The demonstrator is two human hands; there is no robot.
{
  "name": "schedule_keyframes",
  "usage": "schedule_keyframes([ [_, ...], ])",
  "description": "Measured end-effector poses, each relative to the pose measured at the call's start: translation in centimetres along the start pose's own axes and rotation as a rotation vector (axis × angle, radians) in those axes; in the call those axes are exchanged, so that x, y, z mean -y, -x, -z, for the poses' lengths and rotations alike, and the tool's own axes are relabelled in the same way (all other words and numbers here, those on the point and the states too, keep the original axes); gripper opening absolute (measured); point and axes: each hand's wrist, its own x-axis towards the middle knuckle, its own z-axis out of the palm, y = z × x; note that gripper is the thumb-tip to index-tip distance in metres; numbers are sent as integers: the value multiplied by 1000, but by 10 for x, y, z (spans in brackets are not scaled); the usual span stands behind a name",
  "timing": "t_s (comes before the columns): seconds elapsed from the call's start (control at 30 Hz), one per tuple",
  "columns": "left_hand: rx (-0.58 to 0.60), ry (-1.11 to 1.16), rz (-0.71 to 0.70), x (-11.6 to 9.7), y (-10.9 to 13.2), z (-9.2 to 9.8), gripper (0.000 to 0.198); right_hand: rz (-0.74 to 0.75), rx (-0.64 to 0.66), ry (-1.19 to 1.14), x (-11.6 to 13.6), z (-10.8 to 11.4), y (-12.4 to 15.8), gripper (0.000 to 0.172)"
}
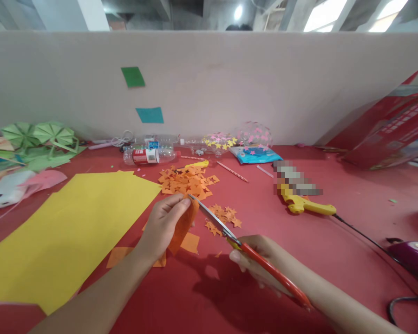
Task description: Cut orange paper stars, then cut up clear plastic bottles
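My left hand (165, 222) pinches a strip of orange paper (183, 227) above the red table. In my right hand (261, 260) is a pair of scissors (264, 266) with red handles; the blade tips touch the strip's top edge beside my left thumb. Behind my hands lies a heap of orange paper scraps (184, 182) with star-shaped holes. A smaller pile of orange paper stars (225, 215) sits just beyond the scissor blades. Orange paper pieces (120, 256) lie under and beside my left forearm, which partly hides them.
Large yellow paper sheets (76, 222) cover the left side. A yellow glue gun (299, 204) with a cord lies at right, near a dark purple object (413, 257). Plastic bottles (146, 155), a blue packet (256, 155) and green folded paper (38, 139) line the back, before a white partition (209, 83).
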Motion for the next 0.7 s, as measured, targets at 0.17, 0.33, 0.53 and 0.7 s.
schedule_keyframes([
  [0.17, 31, -19, -1, -3, -1, 0, 26, -37, 28, 38, -2, 4, -3, 38],
  [0.33, 58, -32, -26, -5, -2, 0, 26, -40, 44, 62, -5, 7, -7, 39],
  [0.53, 18, -110, -62, -6, -5, 2, 24, -44, 12, 64, -9, 7, -9, 41],
  [0.7, 11, -168, -110, -7, -5, 2, 23, 12, 71, 45, -5, 11, -4, 49],
])
